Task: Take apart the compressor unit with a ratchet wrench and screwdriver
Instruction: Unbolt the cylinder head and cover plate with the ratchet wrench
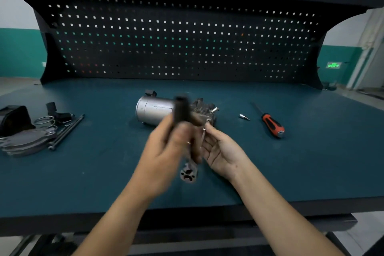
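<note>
Closest to us, a small metal part (188, 174) lies on the green bench top (104, 172), right under the hands.

Left hand (166, 149) is closed round a dark tool handle (182, 110). It's blurry, so prob the ratchet wrench, can't say for sure. Right hand (220, 149) is half open, palm up, w/ fingertips pinching something thin and shiny. Too small to tell what.

Just behind the hands sits the compressor unit (155, 110). It lies on its side, long way going left to right, silver can on the left, bumpy metal end on the right. Both hands are near it; the right one is closer to the bumpy end.

Further right: a small socket bit (243, 117), then the screwdriver (271, 123). Far left: loose parts (27, 141) and long bolts (66, 132).
</note>
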`<state>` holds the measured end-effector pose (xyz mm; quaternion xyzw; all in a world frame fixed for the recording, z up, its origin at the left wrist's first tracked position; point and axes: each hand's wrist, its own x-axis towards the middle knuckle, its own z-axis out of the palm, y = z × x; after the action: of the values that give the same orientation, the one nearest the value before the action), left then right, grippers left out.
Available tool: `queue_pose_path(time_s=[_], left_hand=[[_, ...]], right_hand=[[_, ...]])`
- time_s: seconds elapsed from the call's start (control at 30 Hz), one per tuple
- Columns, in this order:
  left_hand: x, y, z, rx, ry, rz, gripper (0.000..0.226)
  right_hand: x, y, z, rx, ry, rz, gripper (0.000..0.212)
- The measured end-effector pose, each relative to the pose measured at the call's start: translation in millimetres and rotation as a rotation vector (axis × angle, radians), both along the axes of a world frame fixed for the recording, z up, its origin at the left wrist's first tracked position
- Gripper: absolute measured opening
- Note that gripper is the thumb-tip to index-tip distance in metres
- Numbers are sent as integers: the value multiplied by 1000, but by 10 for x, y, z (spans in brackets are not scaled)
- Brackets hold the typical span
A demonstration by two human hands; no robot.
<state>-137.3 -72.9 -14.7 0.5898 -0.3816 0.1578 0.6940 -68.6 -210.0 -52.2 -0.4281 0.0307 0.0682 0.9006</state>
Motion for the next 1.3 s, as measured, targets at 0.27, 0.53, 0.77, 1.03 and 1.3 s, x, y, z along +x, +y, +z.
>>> queue_pose_path(time_s=[0.27,0.53,0.77,1.03,1.3], left_hand=[[4,-153,-108,-399,95,274,32],[-42,-165,-135,767,-655,241,34],[-23,-146,35,-355,169,342,39],[-30,-223,-114,388,-379,213,27],[-26,-193,-74,244,-205,144,28]], right_hand=[[-24,-3,11,19,-5,60,25],[5,12,-13,-70,35,-18,37],[-19,19,21,26,13,51,27],[-40,52,59,-1,54,-5,28],[-146,-5,46,-15,-8,1,30]])
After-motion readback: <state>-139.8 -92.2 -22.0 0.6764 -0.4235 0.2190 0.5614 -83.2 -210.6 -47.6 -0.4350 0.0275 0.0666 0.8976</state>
